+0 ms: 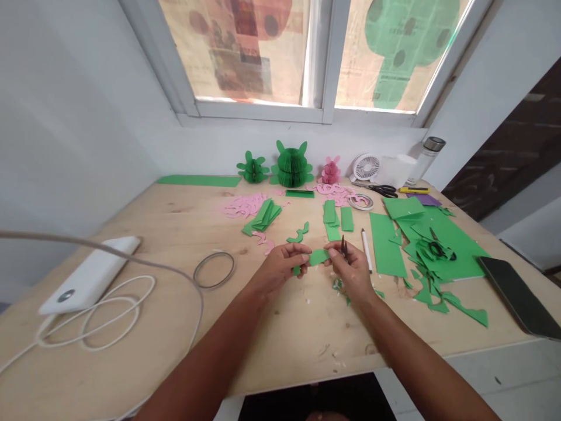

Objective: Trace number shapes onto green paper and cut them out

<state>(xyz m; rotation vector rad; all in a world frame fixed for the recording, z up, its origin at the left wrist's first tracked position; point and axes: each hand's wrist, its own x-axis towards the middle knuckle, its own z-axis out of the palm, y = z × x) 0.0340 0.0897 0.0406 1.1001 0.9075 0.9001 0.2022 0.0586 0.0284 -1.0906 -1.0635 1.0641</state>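
Note:
A small piece of green paper (318, 256) with a rounded edge is stretched between my two hands above the table. My left hand (280, 266) pinches its left end, and another bit of green paper shows under those fingers. Thumb and fingers of my right hand (353, 270) grip the right end. Dark scissors (344, 247) stick up out of my right hand, blades pointing away from me; their handles are hidden. Just beyond the hands lies a curved green offcut (298, 234). Right of my right hand is a white pen (366, 250).
Green sheets (388, 245) and scraps (432, 275) cover the right side, beside a dark tablet-like slab (517, 292). Green and pink honeycomb paper figures (292, 166) stand by the wall. At left are a white power bank (90, 275), its cable and a ring (214, 270).

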